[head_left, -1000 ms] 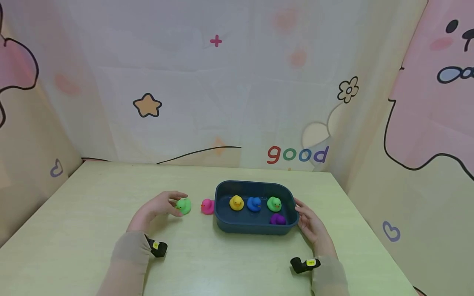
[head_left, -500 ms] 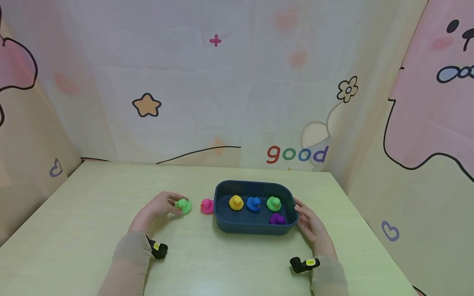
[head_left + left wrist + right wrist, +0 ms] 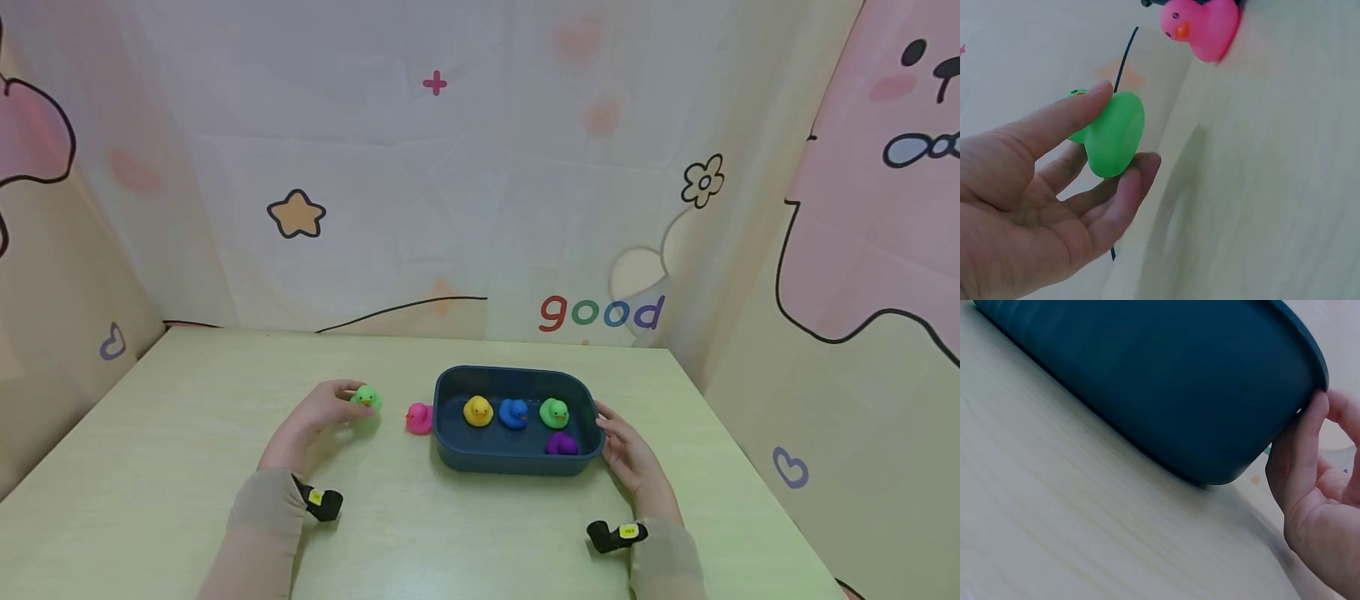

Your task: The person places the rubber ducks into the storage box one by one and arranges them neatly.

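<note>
My left hand [image 3: 326, 408] pinches a green rubber duck [image 3: 366, 398] between thumb and fingertips. In the left wrist view the duck [image 3: 1116, 134] hangs above the table, its shadow below. A pink rubber duck [image 3: 419, 419] sits on the table, against the left end of a dark blue bin [image 3: 510, 463]. Inside the bin are a yellow duck [image 3: 478, 411], a blue duck [image 3: 513, 414], another green duck [image 3: 554, 413] and a purple duck [image 3: 562, 444]. My right hand [image 3: 628, 450] rests its fingers on the outside of the bin's right end, near the rim, in the right wrist view too.
The pale wooden table [image 3: 420, 533] carries everything. A printed cloth backdrop [image 3: 375, 167] stands behind it and along both sides. Each wrist wears a small black camera, the left wrist camera [image 3: 324, 505] and the right wrist camera [image 3: 611, 537].
My left hand has closed on the green duck and raised it off the table, a little up and left. The right hand and the bin have stayed in place.
</note>
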`<state>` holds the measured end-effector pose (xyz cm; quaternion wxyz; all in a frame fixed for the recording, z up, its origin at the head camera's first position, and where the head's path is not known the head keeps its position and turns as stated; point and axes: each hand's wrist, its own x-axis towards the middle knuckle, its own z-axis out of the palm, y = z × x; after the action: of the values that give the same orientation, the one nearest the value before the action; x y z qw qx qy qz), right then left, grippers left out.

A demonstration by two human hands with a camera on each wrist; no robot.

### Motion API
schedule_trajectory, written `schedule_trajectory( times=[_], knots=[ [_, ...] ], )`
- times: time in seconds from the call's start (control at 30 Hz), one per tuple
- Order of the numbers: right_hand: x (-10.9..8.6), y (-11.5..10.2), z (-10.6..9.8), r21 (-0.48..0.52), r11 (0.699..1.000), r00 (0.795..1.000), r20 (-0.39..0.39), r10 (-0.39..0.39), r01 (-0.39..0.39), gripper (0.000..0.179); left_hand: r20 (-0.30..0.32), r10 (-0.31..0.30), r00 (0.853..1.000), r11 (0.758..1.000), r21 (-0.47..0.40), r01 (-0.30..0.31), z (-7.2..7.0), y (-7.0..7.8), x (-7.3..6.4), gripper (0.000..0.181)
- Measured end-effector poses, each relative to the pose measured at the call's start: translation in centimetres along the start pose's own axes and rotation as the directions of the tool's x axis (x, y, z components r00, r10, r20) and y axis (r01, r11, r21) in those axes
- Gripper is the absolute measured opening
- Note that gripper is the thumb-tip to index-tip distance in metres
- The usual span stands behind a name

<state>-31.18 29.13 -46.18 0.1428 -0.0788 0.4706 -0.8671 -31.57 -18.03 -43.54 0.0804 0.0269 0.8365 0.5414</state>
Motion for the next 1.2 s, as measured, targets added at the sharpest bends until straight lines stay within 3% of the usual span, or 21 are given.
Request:
schedule_trajectory(
  times=[0.13, 0.23, 0.37, 0.5, 0.7, 0.83, 0.97, 1.2],
  knots=[
    [0.3, 0.2, -0.3, 0.021, 1.0, 1.0, -0.015, 0.005, -0.005, 0.042, 0.032, 0.009, 0.999, 0.985, -0.172, -0.004, 0.0, 0.2, 0.1, 0.061],
    [0.5, 0.4, -0.6, 0.02, 1.0, 1.0, -0.027, 0.004, -0.003, 0.041, 0.069, 0.034, 0.997, 0.953, -0.303, -0.011, 0.0, 0.4, 0.1, 0.062],
    [0.6, 0.5, -0.9, -0.005, 1.0, 0.999, -0.053, 0.001, -0.001, 0.038, 0.096, 0.056, 0.994, 0.915, -0.403, -0.013, 0.2, 0.7, 0.3, 0.061],
    [0.7, 0.6, -1.1, -0.049, 0.999, 0.997, -0.07, -0.01, 0.006, 0.036, 0.1, 0.065, 0.993, 0.904, -0.427, -0.016, 0.5, 1.1, 0.2, 0.062],
    [0.8, 0.7, -0.9, -0.085, 0.996, 0.992, -0.127, -0.007, -0.004, 0.035, 0.12, 0.106, 0.987, 0.909, -0.414, -0.048, 1.2, 2.1, 0.2, 0.064],
    [0.5, 0.4, -0.3, -0.079, 0.997, 0.993, -0.115, 0.01, -0.019, 0.035, 0.127, 0.137, 0.982, 0.911, -0.407, -0.075, 1.9, 2.9, 0.5, 0.061],
    [0.1, 0.0, 0.1, -0.069, 0.997, 0.997, -0.078, 0.02, -0.025, 0.036, 0.127, 0.151, 0.98, 0.911, -0.404, -0.088, 3.0, 3.9, 1.3, 0.058],
    [0.2, 0.0, -0.3, -0.06, 0.998, 0.997, -0.072, 0.015, -0.02, 0.035, 0.133, 0.109, 0.985, 0.92, -0.389, -0.05, 6.1, 6.7, 2.1, 0.058]
  ],
)
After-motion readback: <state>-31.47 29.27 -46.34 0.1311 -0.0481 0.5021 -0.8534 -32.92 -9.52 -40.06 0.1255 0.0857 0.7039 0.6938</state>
